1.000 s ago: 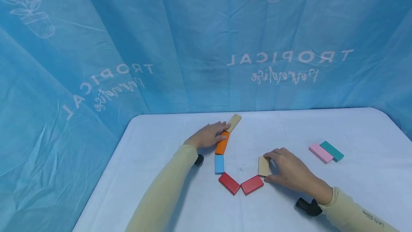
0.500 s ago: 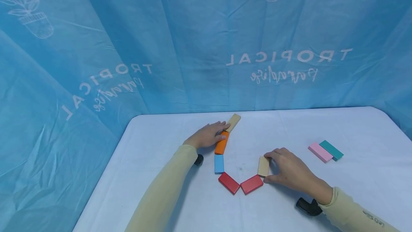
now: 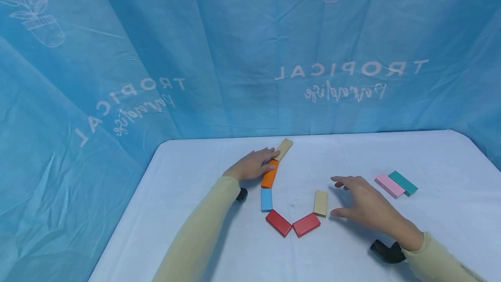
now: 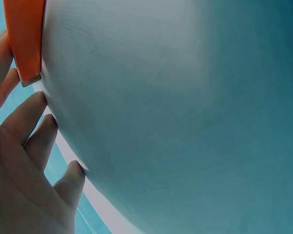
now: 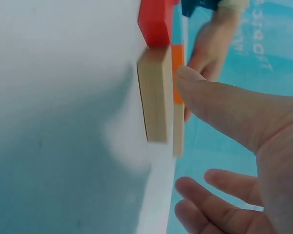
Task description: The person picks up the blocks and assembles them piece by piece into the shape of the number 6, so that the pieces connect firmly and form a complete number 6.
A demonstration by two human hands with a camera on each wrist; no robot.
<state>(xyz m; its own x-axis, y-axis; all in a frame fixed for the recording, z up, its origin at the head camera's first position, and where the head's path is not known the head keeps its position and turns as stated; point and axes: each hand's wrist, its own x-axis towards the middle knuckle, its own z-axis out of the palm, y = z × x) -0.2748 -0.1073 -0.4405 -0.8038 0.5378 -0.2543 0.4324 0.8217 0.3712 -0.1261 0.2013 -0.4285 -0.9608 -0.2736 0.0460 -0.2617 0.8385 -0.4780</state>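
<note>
Flat rectangular wooden blocks form a U-shaped line on the white table. My left hand (image 3: pixel 252 164) rests at its far left end, thumb on the orange block (image 3: pixel 268 180) and fingertips over the near end of a plain wood block (image 3: pixel 285 146). In the left wrist view, those fingers (image 4: pixel 25 117) stretch out rather straight beside the orange block. Below it in the line come a blue block (image 3: pixel 266 199) and two red blocks, left (image 3: pixel 279 223) and right (image 3: pixel 306 224). Another plain wood block (image 3: pixel 320 203) ends the right side. My right hand (image 3: pixel 365 201) hovers just right of it, thumb and fingers spread, holding nothing.
A pink block (image 3: pixel 389 186) and a green block (image 3: pixel 403 183) lie side by side, right of my right hand. A blue printed curtain (image 3: pixel 242 55) hangs behind and left of the white table (image 3: pixel 176 169). Black wrist cameras sit beneath both wrists.
My right hand has let go of the plain wood block and drawn back to the right, its fingers spread. The block stays beside the right red one. My left hand has not moved.
</note>
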